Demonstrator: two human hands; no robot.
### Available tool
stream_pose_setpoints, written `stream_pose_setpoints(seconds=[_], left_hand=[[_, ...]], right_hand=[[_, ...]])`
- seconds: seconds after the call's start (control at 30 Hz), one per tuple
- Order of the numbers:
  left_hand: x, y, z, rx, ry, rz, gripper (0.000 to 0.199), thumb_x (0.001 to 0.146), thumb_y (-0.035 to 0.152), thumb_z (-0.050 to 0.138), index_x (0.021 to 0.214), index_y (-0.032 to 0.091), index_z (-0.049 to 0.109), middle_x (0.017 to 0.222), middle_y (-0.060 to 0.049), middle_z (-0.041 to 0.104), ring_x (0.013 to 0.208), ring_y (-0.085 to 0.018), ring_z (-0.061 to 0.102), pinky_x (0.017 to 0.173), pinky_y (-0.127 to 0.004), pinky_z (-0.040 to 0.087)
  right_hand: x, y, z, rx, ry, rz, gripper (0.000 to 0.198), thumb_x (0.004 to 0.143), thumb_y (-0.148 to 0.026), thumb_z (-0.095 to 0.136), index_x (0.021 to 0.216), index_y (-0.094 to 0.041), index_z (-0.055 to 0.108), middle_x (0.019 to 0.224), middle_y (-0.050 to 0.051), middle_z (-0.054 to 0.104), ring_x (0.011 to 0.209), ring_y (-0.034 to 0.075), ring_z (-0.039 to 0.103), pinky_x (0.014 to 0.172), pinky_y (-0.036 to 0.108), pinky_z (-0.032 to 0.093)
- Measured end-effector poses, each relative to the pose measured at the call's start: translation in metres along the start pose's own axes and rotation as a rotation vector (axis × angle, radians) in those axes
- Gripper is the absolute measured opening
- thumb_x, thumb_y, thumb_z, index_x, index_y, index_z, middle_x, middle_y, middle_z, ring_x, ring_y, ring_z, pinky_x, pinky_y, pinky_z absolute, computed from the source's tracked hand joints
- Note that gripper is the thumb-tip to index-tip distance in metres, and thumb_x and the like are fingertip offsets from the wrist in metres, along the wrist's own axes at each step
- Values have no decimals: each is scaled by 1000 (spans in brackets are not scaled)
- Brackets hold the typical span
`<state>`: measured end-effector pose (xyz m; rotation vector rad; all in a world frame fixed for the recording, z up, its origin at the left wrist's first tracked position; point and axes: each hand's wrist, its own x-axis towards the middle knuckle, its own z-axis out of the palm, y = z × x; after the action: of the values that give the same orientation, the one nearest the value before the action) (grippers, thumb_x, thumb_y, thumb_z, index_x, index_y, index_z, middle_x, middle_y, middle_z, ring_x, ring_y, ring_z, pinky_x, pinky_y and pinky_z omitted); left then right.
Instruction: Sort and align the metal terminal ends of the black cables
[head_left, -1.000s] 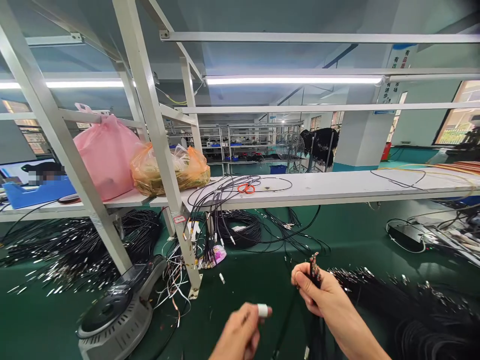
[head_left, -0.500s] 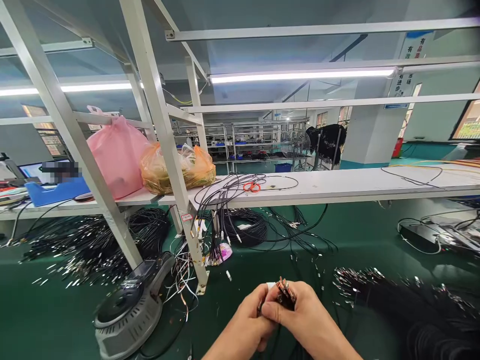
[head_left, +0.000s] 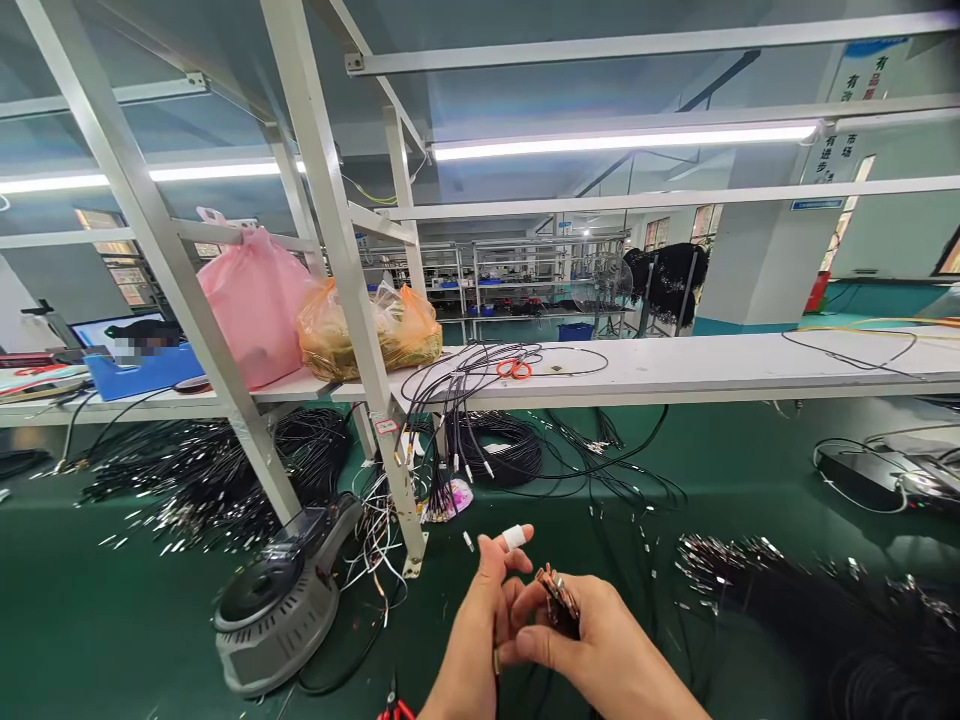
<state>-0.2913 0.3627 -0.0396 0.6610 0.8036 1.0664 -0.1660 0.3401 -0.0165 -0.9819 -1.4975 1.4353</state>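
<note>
My right hand [head_left: 592, 630] is closed round a bundle of thin black cables [head_left: 561, 608], whose stripped ends show reddish and coppery above the fingers. Close beside it on the left is my left hand [head_left: 487, 620], its thumb and index finger raised and apart. White tape [head_left: 514, 538] wraps that index finger. The lower fingers of the left hand curl in towards the bundle, with a dark cable [head_left: 496, 655] along the palm; their grip is partly hidden. Below the hands the cables run down out of view.
Black cables with bare ends [head_left: 810, 600] lie at right on the green mat. A grey rounded machine [head_left: 277, 620] stands left, with red-handled pliers [head_left: 395, 705] near the front edge. Orange-handled scissors [head_left: 514, 369] rest on the white shelf [head_left: 675, 375]. A white metal post [head_left: 349, 270] rises left of my hands.
My left hand has come away from the bundle, its thumb and taped index finger lifting and spreading. My right hand keeps hold. The whole view has shifted slightly.
</note>
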Motion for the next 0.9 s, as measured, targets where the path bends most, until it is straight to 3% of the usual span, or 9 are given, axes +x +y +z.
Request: stream_pose_setpoints(seconds=[0.13, 0.33, 0.43, 0.53, 0.63, 0.73, 0.83, 0.9], left_hand=[[7, -5, 8, -54, 26, -25, 85, 52, 77, 67, 111, 16, 56, 62, 6, 48, 48, -6, 48, 51, -18, 34], [3, -6, 22, -27, 20, -9, 75, 65, 74, 60, 113, 17, 56, 60, 4, 50, 52, -11, 51, 55, -22, 38], [0, -8, 24, 53, 89, -6, 71, 71, 74, 54, 115, 18, 55, 69, 1, 54, 60, -13, 53, 58, -23, 38], [0, -13, 14, 322, 105, 113, 67, 72, 73, 54, 109, 17, 58, 76, -1, 55, 60, -12, 47, 55, -23, 33], [-2, -19, 3, 624, -32, 211, 51, 77, 64, 55, 83, 14, 60, 66, 1, 51, 59, -12, 41, 56, -24, 30], [-6, -22, -3, 711, -98, 206, 49, 80, 62, 52, 68, 15, 55, 61, 1, 46, 60, -13, 39, 58, -25, 28], [-8, -31, -14, 758, -103, 176, 51, 80, 63, 52, 73, 13, 60, 65, 0, 47, 63, -13, 40, 59, -25, 29], [-7, -44, -31, 793, -160, 95, 55, 78, 67, 51, 76, 13, 63, 64, -1, 49, 62, -14, 42, 60, -25, 30]], right_hand=[[-1, -9, 5, -120, 35, 11, 11, 69, -10, 57, 69, -18, 63, 68, -3, 64, 67, 17, 58, 61, 24, 42], [-2, -4, 2, -190, 114, -3, 7, 70, -15, 59, 72, -19, 64, 72, -1, 68, 68, 19, 60, 61, 26, 42], [0, 4, -4, -143, 164, 15, 5, 70, -19, 61, 66, -18, 63, 66, 0, 67, 65, 19, 59, 61, 27, 43], [2, 5, -16, -84, 242, 36, 10, 73, -24, 60, 66, -17, 62, 63, 0, 65, 65, 18, 59, 63, 28, 44], [1, 1, -26, -59, 318, 57, 11, 73, -25, 61, 67, -17, 61, 62, -2, 59, 64, 14, 53, 62, 25, 40], [0, -3, -29, -12, 320, 102, 10, 72, -25, 61, 67, -17, 60, 57, -6, 50, 51, 9, 38, 49, 24, 29], [0, -4, -31, 23, 309, 138, 13, 71, -29, 63, 67, -16, 60, 56, -6, 44, 45, 6, 24, 43, 26, 16], [1, -2, -36, 25, 321, 135, 16, 71, -31, 64, 69, -16, 60, 59, -5, 45, 46, 6, 22, 44, 27, 13]])
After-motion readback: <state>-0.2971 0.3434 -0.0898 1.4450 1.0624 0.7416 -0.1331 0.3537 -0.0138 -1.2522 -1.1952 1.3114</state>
